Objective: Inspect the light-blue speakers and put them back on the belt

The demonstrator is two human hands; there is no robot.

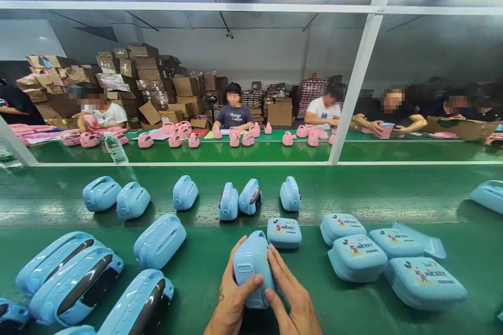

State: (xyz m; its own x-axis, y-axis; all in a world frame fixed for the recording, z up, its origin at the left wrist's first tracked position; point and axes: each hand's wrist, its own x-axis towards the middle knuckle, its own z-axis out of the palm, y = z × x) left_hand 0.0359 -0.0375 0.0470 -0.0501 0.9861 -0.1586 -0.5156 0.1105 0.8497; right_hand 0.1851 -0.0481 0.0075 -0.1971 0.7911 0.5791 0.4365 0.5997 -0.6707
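A light blue plastic case [251, 259] with a looped handle on top stands upright between my hands, above the green work surface. My left hand [234, 290] wraps its left side, with the thumb across the lower front. Against its right face rest the fingers and thumb of my right hand [288, 293], partly covering a coloured print. Just behind, a flat blue case [284, 233] with a Mickey print lies face up. To the right sit several more printed cases [358, 256]. On the left, several glossy blue shells [160, 241] with handles lie on the surface, some showing black panels.
Several blue shells [184, 192] stand along the green belt [353, 188] ahead. A white frame post [356, 73] rises beyond it. Across the line, co-workers [234, 115] sit behind pink cases [234, 138]. A clear bottle [116, 148] stands at left; stacked cartons [149, 78] fill the background.
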